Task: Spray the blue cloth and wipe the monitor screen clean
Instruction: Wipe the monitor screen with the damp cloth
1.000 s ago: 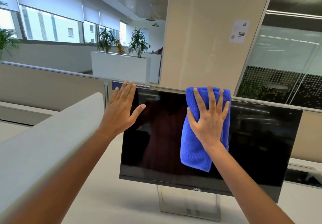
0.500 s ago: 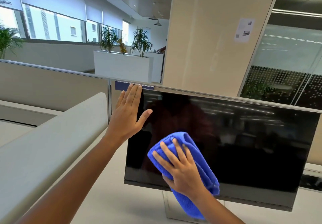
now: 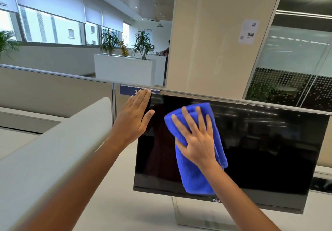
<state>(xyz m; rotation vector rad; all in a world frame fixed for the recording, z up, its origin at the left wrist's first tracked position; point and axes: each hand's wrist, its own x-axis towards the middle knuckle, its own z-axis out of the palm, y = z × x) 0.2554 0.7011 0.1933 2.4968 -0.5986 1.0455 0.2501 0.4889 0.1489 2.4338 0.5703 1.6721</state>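
So here's our view: the monitor screen (image 3: 260, 149) is switched off, dark and glossy, throwing back faint streaks of the ceiling lights. It sits on a pale tabletop (image 3: 116, 203) on a silvery stand (image 3: 194, 218), with the logo on the bottom bezel partly covered.

Our right grip (image 3: 195, 140) is flat, with the fingers spread out straight, pressing the blue cloth (image 3: 194, 178) against the glass and not curled round it. The cloth is folded into a long bundle on the left-centre part of the screen and runs from near the top edge down to the bottom bezel.

Our left grip (image 3: 133, 121) is flat too, fingers together and thumb out, resting on the monitor's top left corner and holding nothing.

Right behind the monitor there's a beige partition (image 3: 53, 94) with a small blue label (image 3: 127, 90), half hidden by our fingertips. A rounded pale divider (image 3: 53, 149) runs along our left arm.

Further back, it's an open office. A white planter (image 3: 125, 70) with spiky plants stands near windows (image 3: 53, 27) with roller blinds half down. There's a wide beige pillar (image 3: 206, 41) with a paper notice (image 3: 248, 32) stuck on it, and a glass wall (image 3: 296, 68) with a dotted pattern off to the right.
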